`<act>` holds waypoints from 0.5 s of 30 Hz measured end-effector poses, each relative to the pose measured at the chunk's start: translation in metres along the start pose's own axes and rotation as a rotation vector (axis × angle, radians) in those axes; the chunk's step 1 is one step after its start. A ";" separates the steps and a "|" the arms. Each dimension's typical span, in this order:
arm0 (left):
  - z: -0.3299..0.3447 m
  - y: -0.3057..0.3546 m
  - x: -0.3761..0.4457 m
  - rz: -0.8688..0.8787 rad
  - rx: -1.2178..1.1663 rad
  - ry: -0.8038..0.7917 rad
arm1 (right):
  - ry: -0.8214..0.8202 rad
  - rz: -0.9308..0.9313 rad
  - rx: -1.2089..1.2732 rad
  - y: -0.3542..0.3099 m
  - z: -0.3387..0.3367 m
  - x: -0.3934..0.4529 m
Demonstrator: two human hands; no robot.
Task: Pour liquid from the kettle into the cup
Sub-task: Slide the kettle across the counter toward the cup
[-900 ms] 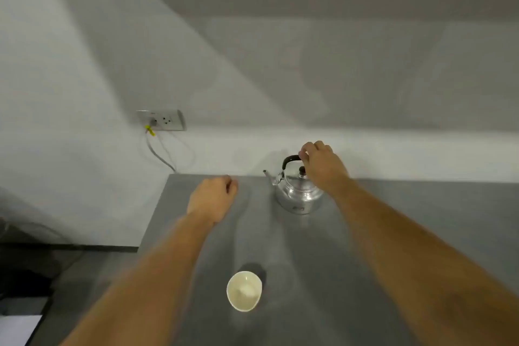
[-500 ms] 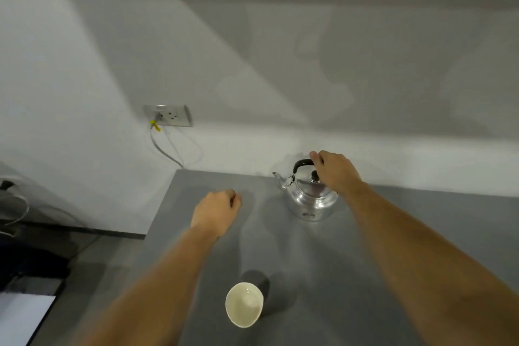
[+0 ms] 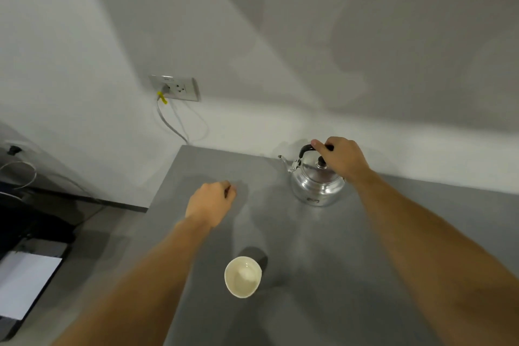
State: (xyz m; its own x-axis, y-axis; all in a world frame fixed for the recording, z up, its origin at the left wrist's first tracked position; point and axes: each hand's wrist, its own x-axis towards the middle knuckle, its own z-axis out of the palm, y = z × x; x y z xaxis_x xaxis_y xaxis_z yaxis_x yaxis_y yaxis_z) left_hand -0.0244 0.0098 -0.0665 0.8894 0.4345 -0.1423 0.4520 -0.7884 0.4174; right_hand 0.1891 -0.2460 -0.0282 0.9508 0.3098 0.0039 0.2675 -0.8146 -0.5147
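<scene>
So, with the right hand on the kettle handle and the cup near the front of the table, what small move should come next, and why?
Probably lift the kettle clear of the table. The right hand is closed around its black handle, yet the kettle sits upright on the surface, well behind the cup. The left hand is a loose fist holding nothing, so no support seems planned.

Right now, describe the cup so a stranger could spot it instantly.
On the grey table, look at the near part, between the person's two forearms. The cream cup stands there alone, open and upright, nearer than the shiny metal kettle. It is the only pale, handleless thing on the table.
</scene>
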 end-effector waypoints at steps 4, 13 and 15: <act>0.006 -0.011 -0.012 -0.032 -0.048 -0.021 | 0.036 -0.018 0.029 -0.008 -0.010 -0.016; 0.030 -0.054 -0.075 -0.100 -0.278 -0.158 | 0.082 -0.009 0.129 -0.031 -0.040 -0.095; 0.037 -0.063 -0.090 -0.128 -0.308 -0.191 | 0.086 -0.005 0.167 -0.035 -0.045 -0.117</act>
State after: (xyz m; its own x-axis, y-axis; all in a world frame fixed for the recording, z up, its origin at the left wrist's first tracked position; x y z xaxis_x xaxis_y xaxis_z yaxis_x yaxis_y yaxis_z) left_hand -0.1306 0.0041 -0.1132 0.8372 0.4089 -0.3632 0.5439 -0.5524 0.6317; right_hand 0.0754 -0.2758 0.0283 0.9614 0.2642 0.0765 0.2491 -0.7182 -0.6498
